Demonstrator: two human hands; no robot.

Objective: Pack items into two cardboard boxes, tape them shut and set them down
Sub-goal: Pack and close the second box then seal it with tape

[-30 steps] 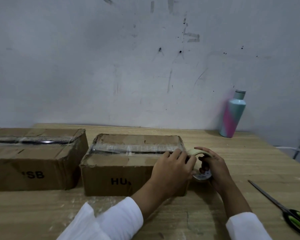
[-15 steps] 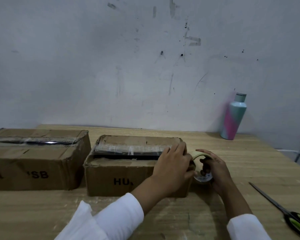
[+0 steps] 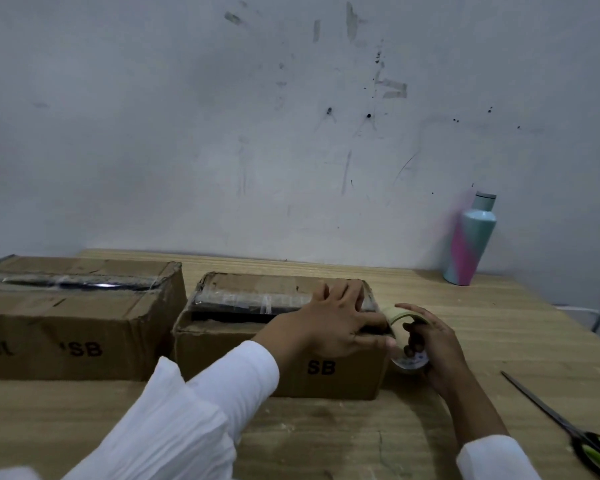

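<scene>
Matt brown cardboard boxes under glossy clear tape — pale grainy wooden table, scuffed matt wall, smooth bottle, crinkled white cloth sleeves.

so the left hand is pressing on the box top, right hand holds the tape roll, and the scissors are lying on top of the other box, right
Not quite. The head view shows the scissors lying on the table, to the right, not on the other box. The left hand does press on the box top, and the right hand holds the tape roll.
</scene>
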